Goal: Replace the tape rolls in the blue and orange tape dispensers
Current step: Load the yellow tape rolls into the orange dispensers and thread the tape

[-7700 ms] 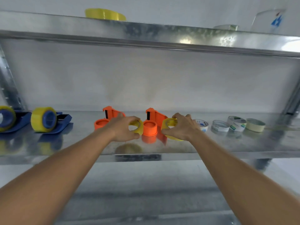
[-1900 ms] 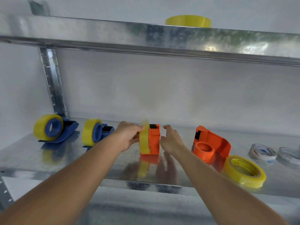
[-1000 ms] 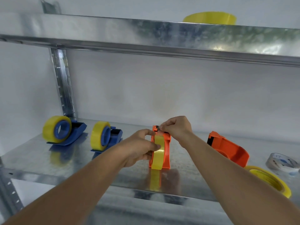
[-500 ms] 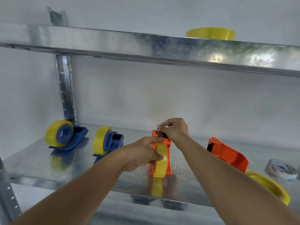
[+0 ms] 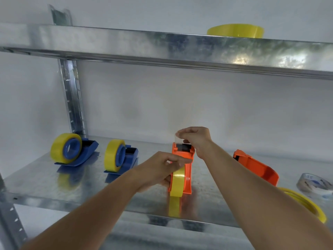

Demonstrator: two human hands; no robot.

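Observation:
An orange tape dispenser (image 5: 187,170) stands upright mid-shelf with a yellow tape roll (image 5: 177,184) loaded in it. My left hand (image 5: 162,170) grips the roll and the dispenser's side. My right hand (image 5: 196,141) pinches the clear free end of the tape just above the black cutter at the dispenser's top. A second orange dispenser (image 5: 255,166) lies to the right, with no roll visible in it. Beside it a loose yellow roll (image 5: 306,204) lies flat, partly hidden by my right arm. Two blue dispensers (image 5: 86,152) (image 5: 129,157) at the left each carry a yellow roll.
The metal shelf (image 5: 54,186) has an upright post (image 5: 72,101) at the back left. A white printed tape roll (image 5: 313,183) lies at the far right. Another yellow roll (image 5: 234,30) sits on the upper shelf (image 5: 162,46) overhead.
My right hand has lifted the tape end from the cutter to slightly above it. My left hand stays on the roll and dispenser. The view has shifted a little.

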